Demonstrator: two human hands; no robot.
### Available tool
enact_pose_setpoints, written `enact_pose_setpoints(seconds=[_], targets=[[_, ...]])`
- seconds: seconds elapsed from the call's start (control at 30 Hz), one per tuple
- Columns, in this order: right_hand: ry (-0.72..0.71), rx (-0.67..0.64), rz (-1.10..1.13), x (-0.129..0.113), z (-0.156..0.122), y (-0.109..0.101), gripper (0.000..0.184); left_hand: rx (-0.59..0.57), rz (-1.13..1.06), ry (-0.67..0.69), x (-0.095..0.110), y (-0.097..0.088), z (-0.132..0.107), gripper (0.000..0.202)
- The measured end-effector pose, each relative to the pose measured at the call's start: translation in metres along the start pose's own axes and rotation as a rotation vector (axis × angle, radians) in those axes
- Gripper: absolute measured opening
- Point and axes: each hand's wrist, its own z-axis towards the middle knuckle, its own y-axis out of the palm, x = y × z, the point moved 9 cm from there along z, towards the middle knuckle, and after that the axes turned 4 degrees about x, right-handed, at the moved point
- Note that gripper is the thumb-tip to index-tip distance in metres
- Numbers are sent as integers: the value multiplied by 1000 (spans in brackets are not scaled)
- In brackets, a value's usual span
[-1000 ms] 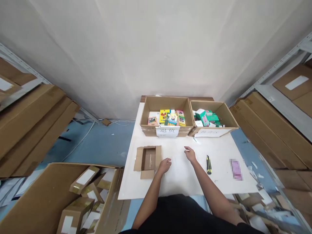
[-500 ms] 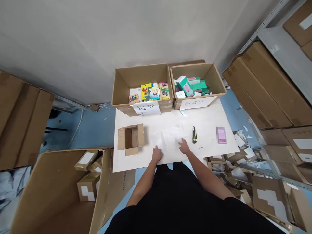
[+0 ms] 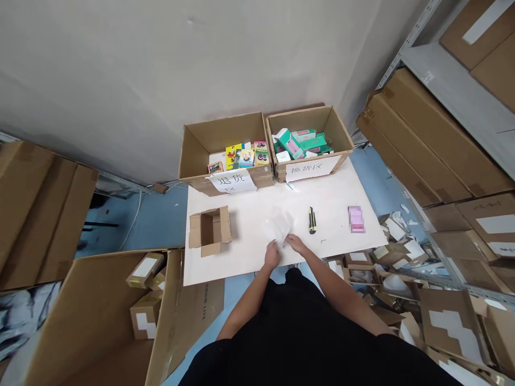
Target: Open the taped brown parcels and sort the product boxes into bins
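Observation:
My left hand (image 3: 272, 255) and my right hand (image 3: 296, 244) meet near the front edge of the white table (image 3: 249, 257), both closed on a crumpled piece of white paper or plastic (image 3: 277, 228) that lifts off the surface. A small open cardboard box (image 3: 210, 231) sits empty to the left of my hands. A yellow-and-black utility knife (image 3: 311, 220) lies just right of them, and a small pink item (image 3: 356, 219) lies farther right.
Two labelled cartons stand at the table's back: one (image 3: 223, 140) with colourful packs, one (image 3: 311, 124) with green boxes. A large carton (image 3: 92, 316) of small parcels is on the floor at left. Scrap cardboard (image 3: 406, 279) litters the floor at right, below shelves of boxes.
The view swung down and left. My hands drew back to the front edge, came together and gathered up the white sheet, which now stands bunched between them.

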Motion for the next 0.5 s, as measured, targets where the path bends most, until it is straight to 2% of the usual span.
enact_pose_setpoints(seconds=[0.07,0.13,0.2,0.27,0.37,0.43,0.5], targets=[[-4,43,161,-14,-7,4,33,72,-124,164,26,-9,-5,63],[29,140,356,-27,-10,1,36,113,-229,303,42,-25,-14,58],[59,211,482,-42,-10,-2,33,115,-270,388,45,-48,-24,53],[59,200,527,-64,-6,1,30,143,-290,442,36,-81,-34,48],[38,137,533,-106,0,16,33,296,-302,432,-3,-151,-46,39],[18,135,540,-133,0,32,37,417,-270,352,-45,-203,-50,35],[-7,171,552,-156,-2,49,39,520,-176,198,-96,-251,-50,35]])
